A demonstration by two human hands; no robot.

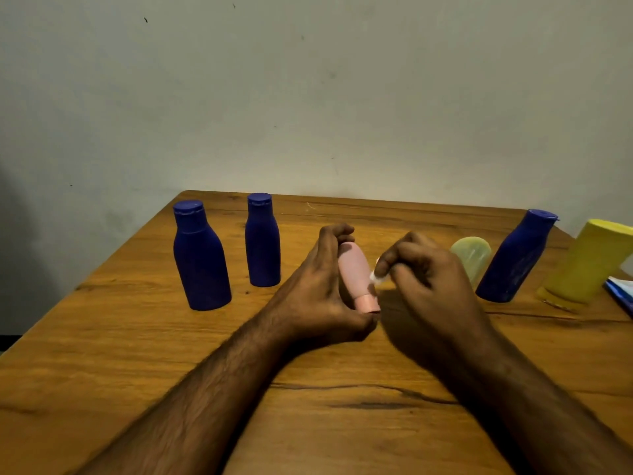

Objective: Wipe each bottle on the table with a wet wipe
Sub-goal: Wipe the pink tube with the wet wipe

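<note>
Six bottles show on the wooden table (137, 354), all closed, so their contents cannot be seen. Three are dark blue: a wide blue bottle (200, 258) at the left, a slimmer blue bottle (262, 243) just beside it, and a third blue bottle (513, 260) toward the right. Next to that one sits a pale green bottle (474, 253), partly hidden behind the right hand, and at the far right edge stands a yellow bottle (585, 262) with some blue-and-white packaging (620, 293) beside it.

The sixth, a pink bottle (354, 272), is at the middle of the table, held with its cap toward the camera. The left hand (318, 293) curls round it, fingers over the base and thumb near the cap. The right hand (421, 286) pinches a small white wet wipe (375, 277) between curled fingertips, pressed against the pink bottle's side.
</note>
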